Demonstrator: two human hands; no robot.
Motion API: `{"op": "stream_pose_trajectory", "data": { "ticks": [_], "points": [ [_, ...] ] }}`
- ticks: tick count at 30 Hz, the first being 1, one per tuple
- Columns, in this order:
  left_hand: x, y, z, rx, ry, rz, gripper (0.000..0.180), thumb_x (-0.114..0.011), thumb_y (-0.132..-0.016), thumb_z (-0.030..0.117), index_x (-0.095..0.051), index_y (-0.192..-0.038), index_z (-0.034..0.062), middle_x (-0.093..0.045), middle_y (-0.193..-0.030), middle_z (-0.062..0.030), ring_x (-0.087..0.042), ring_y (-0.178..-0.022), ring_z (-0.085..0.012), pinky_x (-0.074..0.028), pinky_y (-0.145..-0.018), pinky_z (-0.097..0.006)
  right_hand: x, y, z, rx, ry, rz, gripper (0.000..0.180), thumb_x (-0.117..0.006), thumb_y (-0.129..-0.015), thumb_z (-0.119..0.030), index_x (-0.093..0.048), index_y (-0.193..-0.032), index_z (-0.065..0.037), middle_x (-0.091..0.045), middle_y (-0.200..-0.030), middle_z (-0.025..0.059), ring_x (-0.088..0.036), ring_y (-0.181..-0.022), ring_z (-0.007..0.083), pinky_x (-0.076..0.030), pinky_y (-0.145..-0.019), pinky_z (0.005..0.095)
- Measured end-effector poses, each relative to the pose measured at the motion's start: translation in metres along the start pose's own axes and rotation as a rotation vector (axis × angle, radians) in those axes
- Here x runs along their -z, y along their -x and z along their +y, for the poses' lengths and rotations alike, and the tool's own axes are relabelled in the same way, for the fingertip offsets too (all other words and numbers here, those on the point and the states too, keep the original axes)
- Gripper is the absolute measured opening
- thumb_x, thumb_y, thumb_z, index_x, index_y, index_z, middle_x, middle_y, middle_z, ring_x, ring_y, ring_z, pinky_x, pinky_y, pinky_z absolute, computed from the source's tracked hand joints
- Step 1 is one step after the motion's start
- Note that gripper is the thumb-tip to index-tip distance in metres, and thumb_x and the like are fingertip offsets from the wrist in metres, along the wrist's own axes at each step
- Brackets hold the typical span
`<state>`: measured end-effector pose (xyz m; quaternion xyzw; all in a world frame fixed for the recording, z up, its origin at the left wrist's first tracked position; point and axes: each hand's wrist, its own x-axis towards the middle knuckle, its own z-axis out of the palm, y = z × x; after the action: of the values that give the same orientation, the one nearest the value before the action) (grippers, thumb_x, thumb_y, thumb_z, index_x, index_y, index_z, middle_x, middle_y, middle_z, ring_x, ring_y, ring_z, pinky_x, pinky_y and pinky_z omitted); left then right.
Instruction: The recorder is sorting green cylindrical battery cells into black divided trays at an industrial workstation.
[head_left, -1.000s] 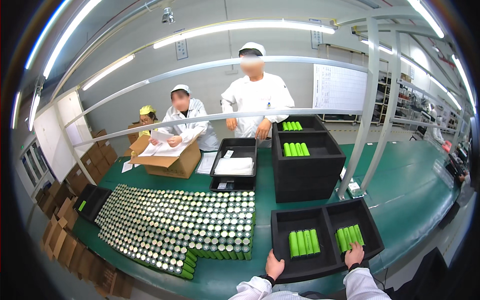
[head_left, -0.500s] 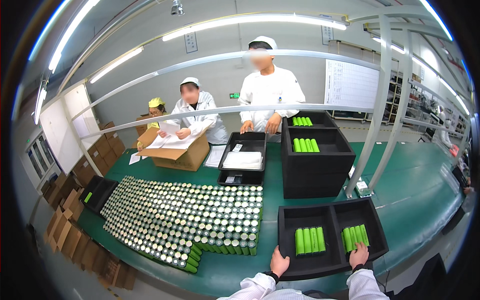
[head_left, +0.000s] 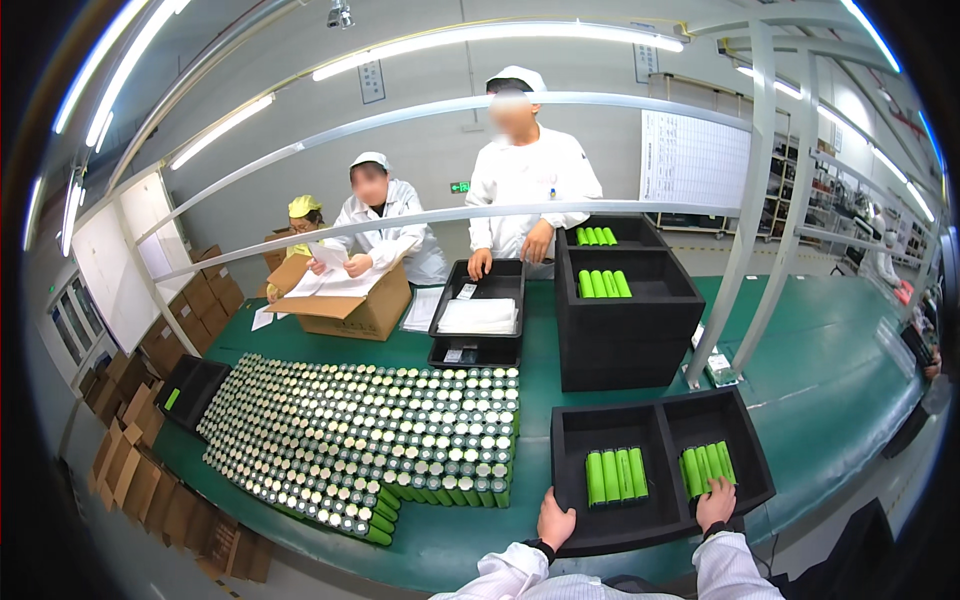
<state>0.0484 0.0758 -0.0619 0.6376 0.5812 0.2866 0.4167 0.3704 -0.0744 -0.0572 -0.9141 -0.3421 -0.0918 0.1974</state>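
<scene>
A black two-compartment foam box [head_left: 610,425] lies on the table in front of me. My left hand [head_left: 556,521] grips its left wall near the front corner, thumb toward the inside. One green battery pack [head_left: 617,476], a row of cylindrical cells, lies in the left compartment. In the right compartment is another green battery pack [head_left: 707,466]; my right hand [head_left: 716,504] reaches over the front wall with bent fingers closed on this pack's near end. Its thumb is partly hidden.
Upright green cells [head_left: 370,430] stand in a large block at left. Stacked black boxes [head_left: 630,340] stand beyond mine, beside metal frame posts [head_left: 757,200]. Across the table are a cardboard box [head_left: 365,308], black trays [head_left: 478,345] and co-workers [head_left: 530,180]. A small black box [head_left: 190,395] sits far left.
The view has shifted slightly, so the scene sits a little further left. Both my hands keep their places at the box and the pack. The standing co-worker's hand has moved lower at the black tray.
</scene>
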Motion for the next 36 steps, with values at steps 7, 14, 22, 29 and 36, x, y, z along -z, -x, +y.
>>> {"op": "stream_pose_trajectory", "data": {
  "ticks": [7,14,22,29,36],
  "points": [
    [-0.001,-0.002,-0.003,-0.023,-0.008,0.019,0.071,-0.062,-0.076,0.016,-0.034,-0.138,-0.0008,-0.05,-0.128,-0.0279,-0.05,-0.118,-0.0419,-0.041,-0.101,-0.044,-0.006,0.0,0.003,0.011,0.001,0.043,0.035,-0.06,-0.075,-0.009,-0.062,-0.11,-0.01,-0.052,-0.124,0.01,-0.045,-0.121,0.0297,-0.037,-0.099,0.0424],
    [-0.003,-0.002,-0.005,-0.035,-0.016,0.027,0.071,-0.062,-0.076,0.017,-0.033,-0.139,0.0003,-0.051,-0.127,-0.0279,-0.052,-0.116,-0.0426,-0.043,-0.099,-0.045,-0.006,0.0,0.005,0.014,0.002,0.041,0.033,-0.059,-0.076,-0.01,-0.062,-0.109,-0.01,-0.054,-0.122,0.0095,-0.047,-0.117,0.0297,-0.037,-0.097,0.042],
    [-0.001,-0.001,-0.006,-0.028,-0.013,0.026,0.072,-0.061,-0.076,0.017,-0.033,-0.139,-0.0001,-0.05,-0.128,-0.0288,-0.051,-0.117,-0.0427,-0.042,-0.1,-0.045,0.004,0.0,-0.004,0.019,-0.025,0.036,0.034,-0.06,-0.074,-0.007,-0.062,-0.108,-0.007,-0.052,-0.124,0.0116,-0.043,-0.122,0.0311,-0.036,-0.099,0.0448],
    [0.0,0.0,0.003,-0.008,0.01,0.0,0.072,-0.061,-0.076,0.017,-0.032,-0.139,-0.0006,-0.05,-0.128,-0.0289,-0.05,-0.118,-0.0426,-0.041,-0.101,-0.045,0.003,-0.007,-0.003,-0.025,-0.046,0.164,0.052,-0.059,-0.074,-0.002,-0.05,-0.126,-0.005,-0.049,-0.128,0.0168,-0.04,-0.126,0.0348,-0.033,-0.103,0.0472],
    [-0.003,-0.004,-0.006,-0.028,-0.01,-0.025,0.072,-0.061,-0.076,0.016,-0.032,-0.139,-0.001,-0.048,-0.129,-0.0293,-0.05,-0.118,-0.0431,-0.041,-0.101,-0.045,0.222,0.006,-0.215,0.591,-0.846,0.199,0.048,-0.051,-0.078,0.003,-0.048,-0.126,-0.001,-0.05,-0.129,0.0178,-0.047,-0.12,0.0366,-0.036,-0.103,0.0436]
  ]
}}
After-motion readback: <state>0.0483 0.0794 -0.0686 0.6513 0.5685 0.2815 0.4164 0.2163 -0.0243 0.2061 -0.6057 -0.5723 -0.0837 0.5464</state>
